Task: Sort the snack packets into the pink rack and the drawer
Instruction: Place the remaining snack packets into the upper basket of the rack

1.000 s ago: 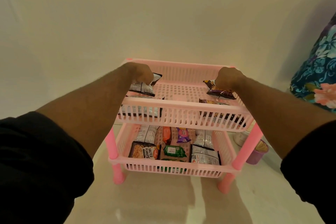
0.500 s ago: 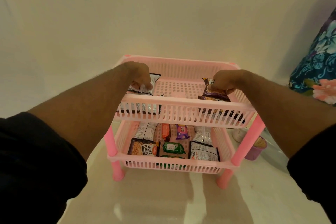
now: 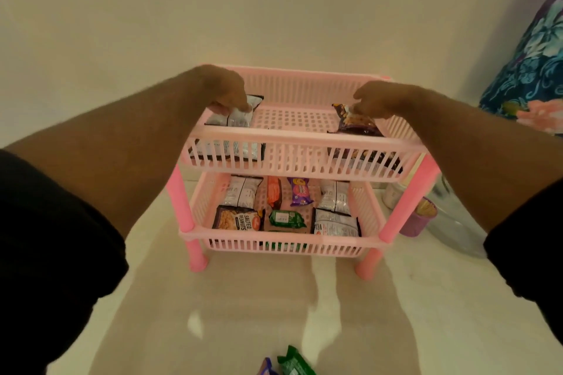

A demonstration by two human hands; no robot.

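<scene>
A pink two-tier rack [image 3: 300, 137] stands on the pale floor against the wall. My left hand [image 3: 227, 91] pinches a black-and-white snack packet [image 3: 239, 117] at the top tier's left side. My right hand [image 3: 376, 99] pinches a dark purple snack packet [image 3: 355, 123] at the top tier's right side. Both packets lean over others that lie in that tier. The lower tier holds several packets, among them salted peanuts [image 3: 237, 219], a green packet [image 3: 286, 218] and a purple one [image 3: 300, 192]. No drawer is in view.
A green packet [image 3: 294, 364] and a purple packet [image 3: 268, 370] lie on the floor at the bottom edge. A purple cup [image 3: 419, 218] and a clear container [image 3: 457, 216] stand right of the rack. Floral cloth [image 3: 530, 70] hangs at the far right.
Both hands have drawn the two packets toward the front of the top tier and tilted them down. The view has pulled back, so packets on the floor now show.
</scene>
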